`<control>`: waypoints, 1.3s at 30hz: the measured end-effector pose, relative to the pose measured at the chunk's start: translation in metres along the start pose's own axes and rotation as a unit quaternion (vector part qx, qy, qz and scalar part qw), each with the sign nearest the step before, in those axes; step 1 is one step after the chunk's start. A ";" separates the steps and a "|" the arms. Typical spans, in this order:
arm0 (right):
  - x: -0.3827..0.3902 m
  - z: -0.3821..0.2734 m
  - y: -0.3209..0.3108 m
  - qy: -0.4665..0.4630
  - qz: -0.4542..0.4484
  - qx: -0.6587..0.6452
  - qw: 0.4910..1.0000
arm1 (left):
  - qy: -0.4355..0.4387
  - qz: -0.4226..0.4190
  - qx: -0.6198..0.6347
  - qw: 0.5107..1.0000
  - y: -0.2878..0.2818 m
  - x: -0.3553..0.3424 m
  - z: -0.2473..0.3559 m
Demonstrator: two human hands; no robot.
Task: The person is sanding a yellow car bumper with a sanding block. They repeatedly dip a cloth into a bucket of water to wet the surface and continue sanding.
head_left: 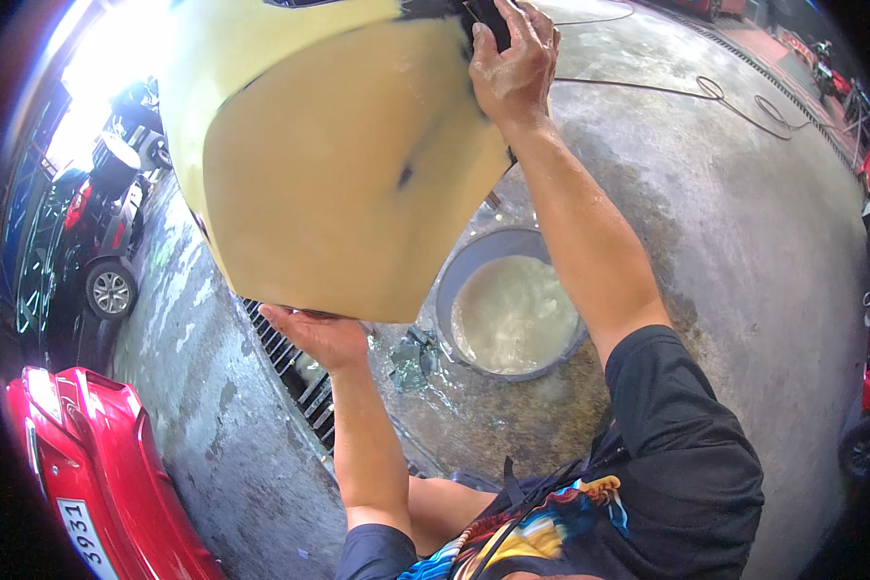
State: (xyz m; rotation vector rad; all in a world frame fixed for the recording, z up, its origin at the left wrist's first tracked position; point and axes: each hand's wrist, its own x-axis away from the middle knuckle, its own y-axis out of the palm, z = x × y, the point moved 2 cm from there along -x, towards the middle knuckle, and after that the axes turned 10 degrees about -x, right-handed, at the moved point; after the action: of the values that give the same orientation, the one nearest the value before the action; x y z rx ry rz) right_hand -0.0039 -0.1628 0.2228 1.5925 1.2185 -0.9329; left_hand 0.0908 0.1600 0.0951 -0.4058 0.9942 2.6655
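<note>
A large car body panel [329, 174], coated in smooth tan and pale yellow with dark patches along its edges, fills the upper middle. My right hand [517, 72] is closed at its upper right corner, gripping a black part; whether this is the panel's bare edge or a separate piece is unclear. Under the lower edge, my left hand [324, 333] bears the panel from below, palm up and thumb out to the left. Its other fingers are partly hidden by the panel. Both forearms look wet.
Below the panel's right side stands a grey tub [445, 300] of cloudy water. A crumpled clear plastic piece [413, 362] lies beside it, near a floor drain grate [311, 396]. A red car [116, 454] stands lower left, a dark car [68, 261] behind it. A hose [648, 87] crosses the wet concrete.
</note>
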 end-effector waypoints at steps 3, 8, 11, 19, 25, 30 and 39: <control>0.014 -0.015 0.010 0.045 0.049 0.011 0.998 | -0.007 -0.005 -0.049 0.999 0.007 -0.003 0.003; 0.034 -0.042 0.014 0.010 -0.072 -0.102 0.992 | 0.018 0.006 -0.079 0.997 0.012 0.000 0.004; 0.018 -0.030 0.012 -0.055 0.004 -0.083 0.995 | 0.026 0.006 -0.073 0.997 0.014 0.002 0.004; 0.024 -0.048 0.022 -0.034 -0.014 -0.096 0.995 | 0.017 0.037 -0.087 0.995 0.014 -0.001 0.001; 0.006 -0.017 0.021 -0.004 0.063 -0.021 0.998 | 0.031 0.053 -0.071 0.996 0.010 -0.001 0.000; 0.021 -0.028 0.021 -0.057 -0.014 -0.089 0.994 | 0.023 0.014 -0.065 0.998 0.010 -0.003 -0.002; 0.021 -0.016 0.017 0.016 0.022 -0.044 0.999 | 0.017 0.034 -0.067 0.997 0.008 -0.001 0.001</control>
State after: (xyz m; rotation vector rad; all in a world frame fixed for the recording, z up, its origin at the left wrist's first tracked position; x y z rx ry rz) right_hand 0.0183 -0.1431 0.2118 1.5629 1.2249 -0.8174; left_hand 0.0890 0.1546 0.1009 -0.4544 0.8553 2.8058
